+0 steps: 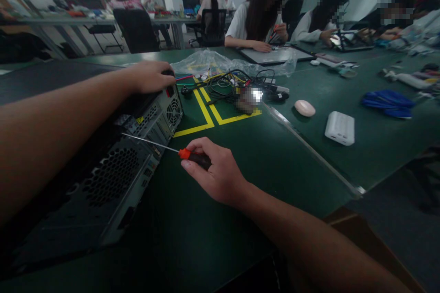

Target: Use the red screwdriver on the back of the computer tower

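A black desktop computer case (113,226) lies at the left with its metal back panel turned toward the right. My left hand (151,77) is closed over the case's far corner, by the power supply's fan grille (174,112), its fingers curled down past the edge. In my right hand (220,171) is a screwdriver (184,153) with an orange and black handle, gripped between thumb and fingers. Its long thin shaft points left across the back panel, and the tip reaches the panel's edge above the honeycomb vent (112,176). Whether the tip sits in a screw is too small to tell.
Tangled black cables (223,84) and crumpled clear plastic (237,62) lie beyond the case. To the right are a pinkish oval object (305,108), a white box-shaped device (339,128) and a blue bundle (388,103). Across the table, a person (256,23) works over a flat panel.
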{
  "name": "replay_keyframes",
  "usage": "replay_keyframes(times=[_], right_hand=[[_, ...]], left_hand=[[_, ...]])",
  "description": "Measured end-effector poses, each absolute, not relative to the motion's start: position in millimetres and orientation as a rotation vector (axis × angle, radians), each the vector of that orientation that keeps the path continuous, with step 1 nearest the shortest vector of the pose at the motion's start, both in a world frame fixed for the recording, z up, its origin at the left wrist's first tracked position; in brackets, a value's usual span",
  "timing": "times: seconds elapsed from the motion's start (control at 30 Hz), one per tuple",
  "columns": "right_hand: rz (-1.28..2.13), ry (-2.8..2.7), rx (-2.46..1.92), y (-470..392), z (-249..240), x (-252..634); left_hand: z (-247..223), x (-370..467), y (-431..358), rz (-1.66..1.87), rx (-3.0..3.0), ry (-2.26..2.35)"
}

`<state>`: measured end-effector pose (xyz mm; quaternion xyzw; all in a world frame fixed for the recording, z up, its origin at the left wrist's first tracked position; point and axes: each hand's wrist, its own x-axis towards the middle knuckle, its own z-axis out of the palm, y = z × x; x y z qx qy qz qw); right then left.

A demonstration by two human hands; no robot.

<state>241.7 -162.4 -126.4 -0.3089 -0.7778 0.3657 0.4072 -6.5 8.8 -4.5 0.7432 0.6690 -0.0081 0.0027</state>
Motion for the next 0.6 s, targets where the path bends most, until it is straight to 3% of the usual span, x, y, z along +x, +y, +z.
replay_keyframes(times=[0.6], right_hand=[[0.905, -1.997, -0.775, -161.5, -123.5, 241.8]], left_hand=[[-2.6, -2.1, 5.8, -0.008, 2.317, 2.103]])
